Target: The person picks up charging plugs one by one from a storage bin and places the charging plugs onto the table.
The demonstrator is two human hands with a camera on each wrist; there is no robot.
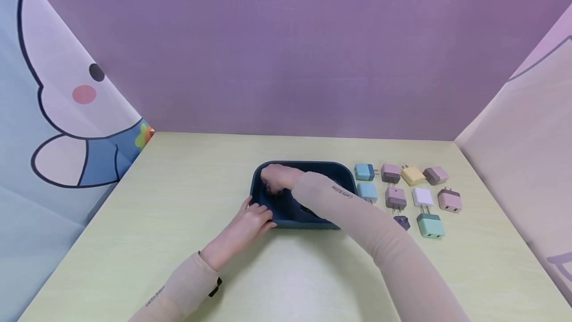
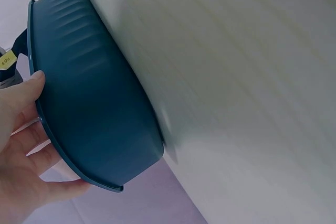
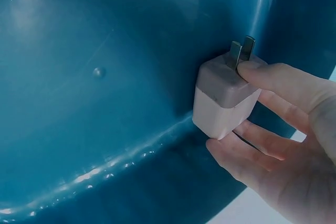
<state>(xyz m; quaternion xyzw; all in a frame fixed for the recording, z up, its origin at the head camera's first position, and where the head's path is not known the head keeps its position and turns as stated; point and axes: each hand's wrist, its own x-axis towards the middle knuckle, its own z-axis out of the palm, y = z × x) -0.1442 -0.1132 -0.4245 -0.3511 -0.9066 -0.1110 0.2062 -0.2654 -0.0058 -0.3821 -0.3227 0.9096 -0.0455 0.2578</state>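
A dark blue plastic basin [image 1: 308, 223] sits on the table. My left hand [image 1: 250, 222] grips its rim at the near left corner; in the left wrist view, fingers of the left hand [image 2: 26, 145] lie over and behind the rim. Inside the basin, at its far left corner, is my right hand [image 1: 279, 178]. In the right wrist view, the right hand [image 3: 283, 124] holds a pink charger plug [image 3: 223, 98] between thumb and fingers, its two flat prongs pointing up. The charger is against the basin's corner, and the head view hides it behind the hand.
Right of the basin lie several chargers in loose rows, among them a yellow one [image 1: 413, 175], a white one [image 1: 422, 197], a green one [image 1: 431, 226] and a light blue one [image 1: 367, 191]. A purple backdrop [image 1: 295, 63] stands behind the pale table [image 1: 201, 178].
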